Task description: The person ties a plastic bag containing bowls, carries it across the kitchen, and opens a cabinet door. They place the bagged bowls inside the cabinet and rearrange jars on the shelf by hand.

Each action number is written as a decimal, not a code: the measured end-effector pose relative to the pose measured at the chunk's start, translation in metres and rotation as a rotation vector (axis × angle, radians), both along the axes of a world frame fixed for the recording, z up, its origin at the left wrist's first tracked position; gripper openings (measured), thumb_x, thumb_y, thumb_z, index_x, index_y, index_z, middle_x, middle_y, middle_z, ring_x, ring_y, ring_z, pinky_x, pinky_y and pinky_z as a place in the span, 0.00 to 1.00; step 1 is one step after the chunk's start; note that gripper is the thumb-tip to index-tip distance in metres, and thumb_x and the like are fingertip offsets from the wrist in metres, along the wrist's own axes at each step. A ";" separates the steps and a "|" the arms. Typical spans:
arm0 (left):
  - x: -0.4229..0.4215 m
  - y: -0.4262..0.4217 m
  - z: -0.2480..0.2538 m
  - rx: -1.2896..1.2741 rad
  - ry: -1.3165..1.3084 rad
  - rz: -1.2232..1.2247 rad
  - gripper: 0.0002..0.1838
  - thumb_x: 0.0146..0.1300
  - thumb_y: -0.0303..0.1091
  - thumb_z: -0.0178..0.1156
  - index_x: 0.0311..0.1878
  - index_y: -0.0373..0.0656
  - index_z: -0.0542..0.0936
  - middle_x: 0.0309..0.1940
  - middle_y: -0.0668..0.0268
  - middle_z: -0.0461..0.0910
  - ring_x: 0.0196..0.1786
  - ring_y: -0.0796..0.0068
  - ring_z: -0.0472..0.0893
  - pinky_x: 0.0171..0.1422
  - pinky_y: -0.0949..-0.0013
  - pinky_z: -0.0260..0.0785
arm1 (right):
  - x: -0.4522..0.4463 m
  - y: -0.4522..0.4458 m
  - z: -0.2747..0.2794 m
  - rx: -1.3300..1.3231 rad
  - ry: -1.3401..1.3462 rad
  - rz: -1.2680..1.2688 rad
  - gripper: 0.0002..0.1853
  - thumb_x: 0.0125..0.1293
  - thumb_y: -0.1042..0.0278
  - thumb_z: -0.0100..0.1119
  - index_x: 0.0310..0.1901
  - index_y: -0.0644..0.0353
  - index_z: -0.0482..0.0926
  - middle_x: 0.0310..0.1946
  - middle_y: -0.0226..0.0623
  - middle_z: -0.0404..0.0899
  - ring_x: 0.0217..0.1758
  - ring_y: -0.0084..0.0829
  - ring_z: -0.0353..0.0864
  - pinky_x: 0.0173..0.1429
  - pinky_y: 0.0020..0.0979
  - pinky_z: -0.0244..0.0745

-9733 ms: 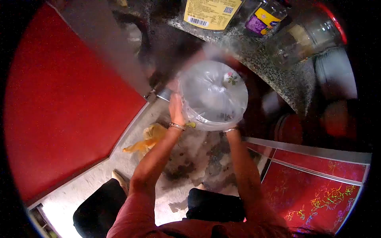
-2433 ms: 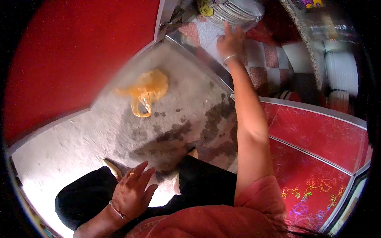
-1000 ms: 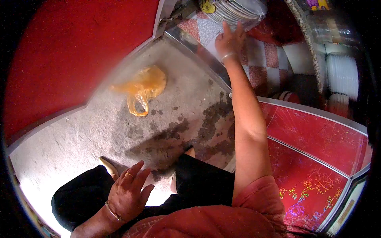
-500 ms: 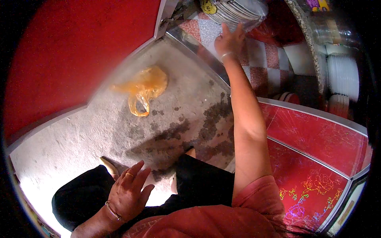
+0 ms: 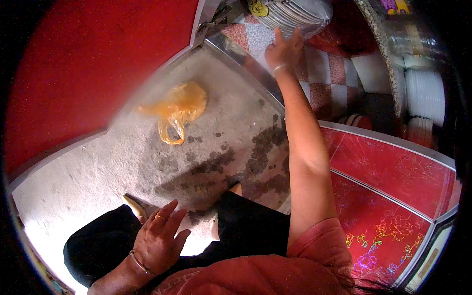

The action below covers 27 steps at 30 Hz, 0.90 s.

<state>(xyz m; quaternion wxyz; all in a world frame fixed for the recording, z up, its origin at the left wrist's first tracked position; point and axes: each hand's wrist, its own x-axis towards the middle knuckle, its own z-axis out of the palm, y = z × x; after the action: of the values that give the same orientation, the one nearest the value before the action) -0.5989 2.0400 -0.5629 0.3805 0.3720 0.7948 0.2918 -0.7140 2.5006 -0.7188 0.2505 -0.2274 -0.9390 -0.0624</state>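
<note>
- While the right arm stretches far forward, the right hand (image 5: 285, 51) is right up at the near side of a stack of plates (image 5: 295, 17) in clear plastic!
- And look at those fingers: spread in a V, tips aimed at the stack, nothing visibly pinched; whether they touch the wrap, I cannot tell.
- The stack sits at the top of the view, over red-and-white checked tiles (image 5: 317, 64), beyond a metal strip (image 5: 241, 64).
- Its long axis as seen from here? Left to right, with a slight dip to the right; the rims show as close-set curved bands, edges toward the hand.
- A yellow patch (image 5: 258, 8) marks the left end; the upper part runs close to the dark border.
- Down below, the left hand (image 5: 160, 238) hovers by the black trousers (image 5: 255, 221), palm down, fingers loosely apart, holding nothing visible, pointing up and right.
- Out on the grey floor (image 5: 98, 162), well apart from both hands, lies an orange plastic bag (image 5: 189, 98), its handle loop toward the person.
- Red panels (image 5: 98, 64) flank the left side.
</note>
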 end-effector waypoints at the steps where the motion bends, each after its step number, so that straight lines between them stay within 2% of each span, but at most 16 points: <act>1: 0.000 0.000 0.000 0.002 0.002 0.000 0.23 0.52 0.31 0.62 0.53 0.38 0.71 0.54 0.49 0.69 0.52 0.51 0.73 0.55 0.58 0.68 | 0.000 -0.001 0.000 0.029 -0.019 -0.025 0.26 0.48 0.67 0.56 0.55 0.45 0.75 0.66 0.58 0.48 0.65 0.61 0.51 0.67 0.50 0.52; 2: 0.000 0.000 0.001 0.005 0.003 0.001 0.23 0.52 0.31 0.62 0.53 0.38 0.71 0.54 0.49 0.69 0.52 0.51 0.73 0.54 0.58 0.68 | 0.000 -0.002 0.001 0.059 -0.037 -0.050 0.26 0.49 0.66 0.56 0.55 0.44 0.74 0.65 0.57 0.50 0.65 0.60 0.52 0.67 0.47 0.53; 8: -0.001 0.000 0.001 0.000 -0.007 0.000 0.23 0.52 0.31 0.62 0.52 0.38 0.71 0.54 0.50 0.69 0.52 0.51 0.73 0.55 0.58 0.68 | 0.001 0.000 -0.003 0.093 -0.017 -0.030 0.25 0.49 0.67 0.56 0.53 0.44 0.76 0.65 0.59 0.51 0.64 0.60 0.53 0.66 0.48 0.54; 20: -0.001 0.000 0.003 -0.009 0.008 -0.004 0.23 0.51 0.31 0.63 0.52 0.38 0.72 0.54 0.50 0.69 0.52 0.51 0.73 0.55 0.59 0.67 | 0.001 -0.002 0.000 0.030 -0.072 -0.057 0.25 0.51 0.66 0.53 0.55 0.43 0.74 0.65 0.60 0.50 0.66 0.58 0.51 0.68 0.46 0.51; 23: -0.001 0.000 0.004 -0.004 0.006 -0.002 0.22 0.51 0.31 0.63 0.51 0.38 0.72 0.54 0.50 0.69 0.52 0.52 0.73 0.55 0.59 0.68 | 0.002 -0.007 0.002 0.095 -0.031 -0.053 0.24 0.51 0.66 0.53 0.54 0.43 0.75 0.64 0.59 0.52 0.64 0.59 0.54 0.66 0.46 0.54; 26: -0.002 0.000 0.004 0.008 0.011 -0.008 0.22 0.51 0.31 0.63 0.51 0.37 0.72 0.54 0.50 0.69 0.51 0.52 0.73 0.55 0.59 0.68 | 0.002 -0.019 0.006 0.028 0.005 -0.116 0.26 0.48 0.70 0.53 0.54 0.47 0.74 0.63 0.53 0.57 0.61 0.57 0.58 0.61 0.51 0.58; 27: -0.003 0.000 0.004 0.011 0.013 -0.009 0.22 0.51 0.31 0.63 0.50 0.37 0.72 0.54 0.50 0.69 0.51 0.52 0.73 0.55 0.59 0.68 | 0.002 -0.017 0.004 0.076 -0.004 -0.069 0.25 0.49 0.69 0.53 0.53 0.51 0.75 0.58 0.51 0.62 0.58 0.54 0.62 0.59 0.50 0.59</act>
<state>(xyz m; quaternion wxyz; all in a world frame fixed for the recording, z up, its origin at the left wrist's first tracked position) -0.6014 2.0402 -0.5590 0.3748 0.3796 0.7938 0.2920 -0.7119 2.4835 -0.7152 0.2549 -0.2499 -0.9279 -0.1073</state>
